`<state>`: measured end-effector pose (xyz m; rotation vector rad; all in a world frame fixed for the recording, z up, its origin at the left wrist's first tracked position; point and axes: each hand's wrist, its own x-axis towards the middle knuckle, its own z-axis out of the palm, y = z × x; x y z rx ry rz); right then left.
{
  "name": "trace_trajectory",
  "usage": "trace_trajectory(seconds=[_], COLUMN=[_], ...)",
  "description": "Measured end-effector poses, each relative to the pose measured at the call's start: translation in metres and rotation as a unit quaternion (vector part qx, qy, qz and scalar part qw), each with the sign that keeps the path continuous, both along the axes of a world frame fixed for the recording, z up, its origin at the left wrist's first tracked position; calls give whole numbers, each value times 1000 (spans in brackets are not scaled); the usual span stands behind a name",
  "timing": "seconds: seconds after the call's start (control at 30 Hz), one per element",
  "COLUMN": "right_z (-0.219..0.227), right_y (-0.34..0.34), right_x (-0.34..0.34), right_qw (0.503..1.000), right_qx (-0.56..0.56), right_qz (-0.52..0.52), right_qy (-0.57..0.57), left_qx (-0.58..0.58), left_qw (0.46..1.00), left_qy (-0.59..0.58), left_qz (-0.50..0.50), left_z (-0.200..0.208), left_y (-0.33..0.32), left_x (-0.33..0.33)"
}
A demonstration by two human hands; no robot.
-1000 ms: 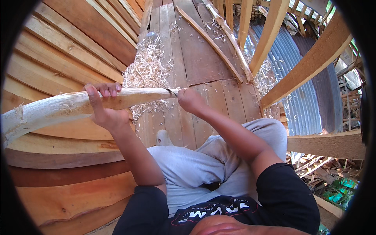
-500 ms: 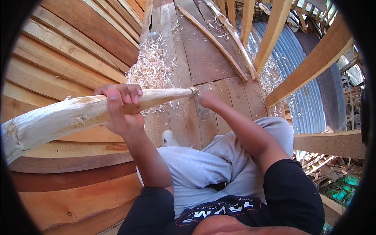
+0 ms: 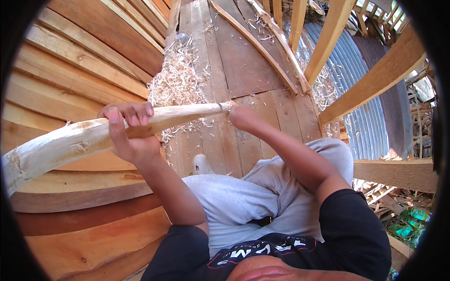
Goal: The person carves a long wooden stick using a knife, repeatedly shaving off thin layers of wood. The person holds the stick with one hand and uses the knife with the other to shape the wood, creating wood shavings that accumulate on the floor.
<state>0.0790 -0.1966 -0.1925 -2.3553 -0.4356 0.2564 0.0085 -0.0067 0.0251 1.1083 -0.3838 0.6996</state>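
Note:
A long, peeled wooden pole lies across in front of me, thick at the far left and tapering toward the middle. My left hand is wrapped round it partway along, with the thumb on top. At the thin end of the pole, my right hand is closed in a fist. Its fingers face away, so whatever it grips is hidden. The fist touches or nearly touches the pole's tip; I cannot tell which.
Stacked planks line the left side. Curly wood shavings are heaped on the plank floor. Two long wood strips lie ahead, beside slanted wooden posts. Corrugated metal sheets show beyond the posts. A pale shoe is by my knees.
My left hand has shifted a little left along the pole. The pole has moved slightly left too, and my right fist has come slightly left and up with its end.

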Motion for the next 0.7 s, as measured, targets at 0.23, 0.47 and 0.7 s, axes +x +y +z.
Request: trace_trajectory(seconds=[0.23,0.47,0.7], right_z=[28,85,13], right_y=[10,28,9], right_x=[-6,-27,-8], right_qw=[988,994,986], right_qx=[34,79,69], right_qz=[-83,-49,-122], right_qy=[127,59,90], left_qx=[27,-2,7], left_qw=[1000,1000,1000], left_qy=[3,9,-6], left_qz=[-11,9,-8], left_z=[-3,-3,-1], left_y=[-4,2,-10], left_x=[-1,-7,1])
